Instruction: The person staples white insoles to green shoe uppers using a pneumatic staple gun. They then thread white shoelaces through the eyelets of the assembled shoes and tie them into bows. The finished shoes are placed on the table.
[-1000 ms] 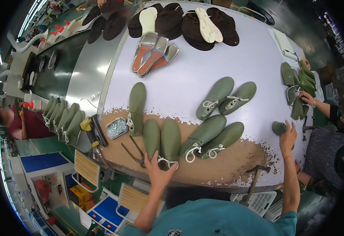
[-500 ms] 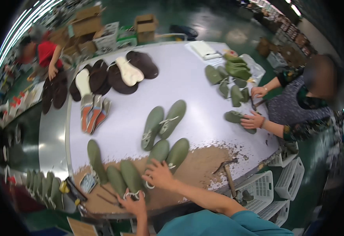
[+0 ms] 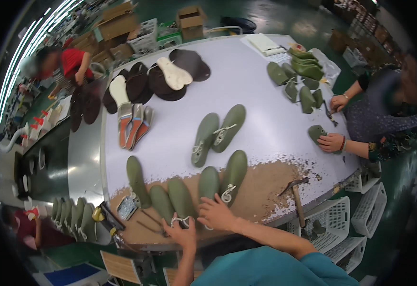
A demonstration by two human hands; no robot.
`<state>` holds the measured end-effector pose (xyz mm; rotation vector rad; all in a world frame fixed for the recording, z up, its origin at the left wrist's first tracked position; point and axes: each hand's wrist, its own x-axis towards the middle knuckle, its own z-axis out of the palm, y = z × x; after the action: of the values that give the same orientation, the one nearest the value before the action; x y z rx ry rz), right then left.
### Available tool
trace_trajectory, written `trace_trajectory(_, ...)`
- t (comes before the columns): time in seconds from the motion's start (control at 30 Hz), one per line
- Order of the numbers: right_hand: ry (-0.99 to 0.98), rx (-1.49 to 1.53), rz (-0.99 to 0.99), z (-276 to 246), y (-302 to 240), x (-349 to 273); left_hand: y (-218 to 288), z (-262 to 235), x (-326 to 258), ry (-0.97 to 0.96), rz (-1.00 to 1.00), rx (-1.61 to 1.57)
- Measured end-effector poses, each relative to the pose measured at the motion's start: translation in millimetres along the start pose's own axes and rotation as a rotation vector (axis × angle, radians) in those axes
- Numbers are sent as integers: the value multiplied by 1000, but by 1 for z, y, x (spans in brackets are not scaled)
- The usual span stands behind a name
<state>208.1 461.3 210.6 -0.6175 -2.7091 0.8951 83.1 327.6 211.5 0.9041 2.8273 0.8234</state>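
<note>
Several green shoe lasts, each with white cord at the heel end, lie at the near side of the table. My left hand [image 3: 182, 232] is closed at the heel ends of a pair, a left shoe last [image 3: 161, 201] and a right shoe last [image 3: 180, 195], its fingertips at the white cord. To the right, my right hand [image 3: 216, 213] grips the heel of another shoe last [image 3: 209, 182], its fingers partly hiding it. Beside that lies a shoe last with looped cord [image 3: 234, 174]. A single shoe last [image 3: 136, 176] rests at left; another pair [image 3: 218, 133] lies farther up.
A hammer [image 3: 295, 200] lies at the near right edge, and pincers [image 3: 152, 223] lie near my left hand. Dark soles [image 3: 170, 88] and orange-lined pieces [image 3: 134, 126] sit far left. A co-worker's hand [image 3: 331, 142] holds a last at right. White crates [image 3: 328, 221] stand below.
The view has shifted, so everything sits farther right and higher. The shoe last under my right hand has slid toward me relative to its neighbour. My left hand stays at its pair.
</note>
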Motion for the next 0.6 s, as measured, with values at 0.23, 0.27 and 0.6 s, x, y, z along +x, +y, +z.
trace_trajectory(0.23, 87, 618, 302, -67, -1, -39, 8, 8, -15, -4, 134, -31)
trace_trajectory(0.27, 161, 601, 379, -76, 9, -44, 10, 4, -15, 1, 122, -30)
trace_trajectory(0.6, 659, 852, 989, -161, 182, -106, 10, 6, -9, 9, 77, 113)
